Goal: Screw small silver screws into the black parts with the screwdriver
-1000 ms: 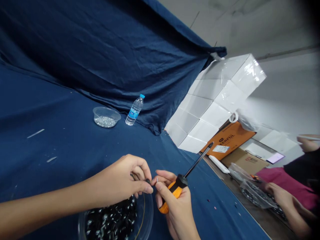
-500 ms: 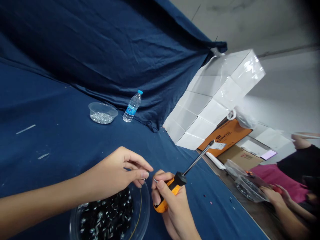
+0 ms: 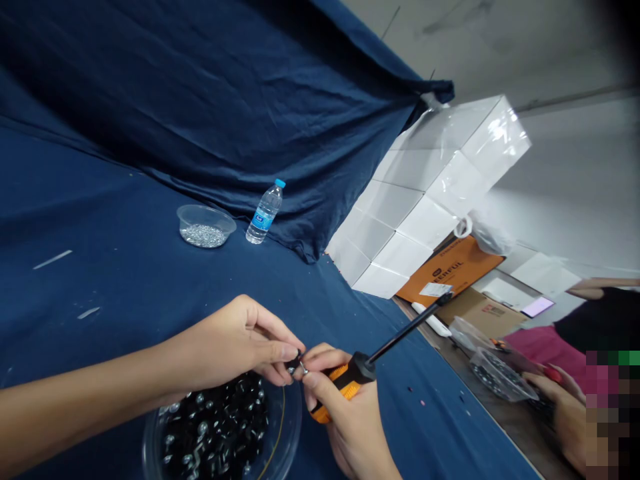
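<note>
My left hand (image 3: 245,347) pinches a small black part (image 3: 293,365) with a shiny metal bit on it. Against that part, the thumb and finger of my right hand (image 3: 345,407) hold a small silver screw (image 3: 303,368). The same right hand also grips an orange and black screwdriver (image 3: 350,380) in its palm, shaft pointing up and right. Below my left hand is a clear round bowl (image 3: 295,427) full of small black parts with shiny metal pieces (image 3: 215,427). Fingers partly hide the part and the screw.
Farther back on the blue cloth stand a clear bowl (image 3: 185,215) of small silver pieces and a water bottle (image 3: 264,212). White boxes (image 3: 400,207) are stacked at the back right. Another person's hands (image 3: 565,400) are near a plastic tub (image 3: 500,377) at far right.
My hands have come together: the screw, earlier apart from my left fingers, now meets the black part. The screwdriver's shaft has tipped lower, toward the right.
</note>
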### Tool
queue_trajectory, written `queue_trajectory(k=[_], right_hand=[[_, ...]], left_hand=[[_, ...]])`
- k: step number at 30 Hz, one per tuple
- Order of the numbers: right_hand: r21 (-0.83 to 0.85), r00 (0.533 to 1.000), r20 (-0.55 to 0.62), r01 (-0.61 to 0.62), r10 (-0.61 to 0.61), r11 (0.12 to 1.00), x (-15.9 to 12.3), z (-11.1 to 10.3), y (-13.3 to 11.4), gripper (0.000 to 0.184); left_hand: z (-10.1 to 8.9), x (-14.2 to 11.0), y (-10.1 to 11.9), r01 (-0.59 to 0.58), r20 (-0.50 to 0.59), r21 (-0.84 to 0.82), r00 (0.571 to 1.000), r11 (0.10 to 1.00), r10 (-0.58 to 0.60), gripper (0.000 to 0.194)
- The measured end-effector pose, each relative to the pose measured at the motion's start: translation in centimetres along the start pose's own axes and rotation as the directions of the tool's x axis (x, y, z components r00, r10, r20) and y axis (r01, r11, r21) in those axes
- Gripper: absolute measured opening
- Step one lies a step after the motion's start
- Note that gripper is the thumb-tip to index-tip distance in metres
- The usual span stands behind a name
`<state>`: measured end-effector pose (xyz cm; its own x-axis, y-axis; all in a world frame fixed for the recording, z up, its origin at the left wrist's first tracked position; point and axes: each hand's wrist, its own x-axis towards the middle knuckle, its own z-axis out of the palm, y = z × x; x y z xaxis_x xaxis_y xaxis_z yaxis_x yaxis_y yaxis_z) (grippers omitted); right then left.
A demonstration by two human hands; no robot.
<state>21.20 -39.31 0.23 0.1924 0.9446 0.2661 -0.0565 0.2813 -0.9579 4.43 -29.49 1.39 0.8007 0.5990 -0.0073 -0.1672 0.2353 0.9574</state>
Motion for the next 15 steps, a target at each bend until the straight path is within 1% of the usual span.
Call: queue_trajectory(k=[7,11,15], right_hand=[[-0.111,0.999,-0.033,0.027,-0.031,0.993,0.20,-0.34,0.17,0.007],[-0.127,0.999,-0.030,0.037,-0.041,0.991,0.21,-0.43,0.25,0.008],[-0.126,0.999,-0.018,0.042,-0.044,0.991,0.17,-0.54,0.31,0.008]], left_hand=[[0.11,-0.29,-0.05,0.013,-0.015,0.030,1.000,0.999,-0.013,0.017],[0.20,-0.31,0.00,0.025,-0.009,0.027,1.000,0.999,-0.025,0.018],[0.25,-0.15,-0.09,0.020,-0.005,0.005,1.000,1.000,-0.020,0.014]])
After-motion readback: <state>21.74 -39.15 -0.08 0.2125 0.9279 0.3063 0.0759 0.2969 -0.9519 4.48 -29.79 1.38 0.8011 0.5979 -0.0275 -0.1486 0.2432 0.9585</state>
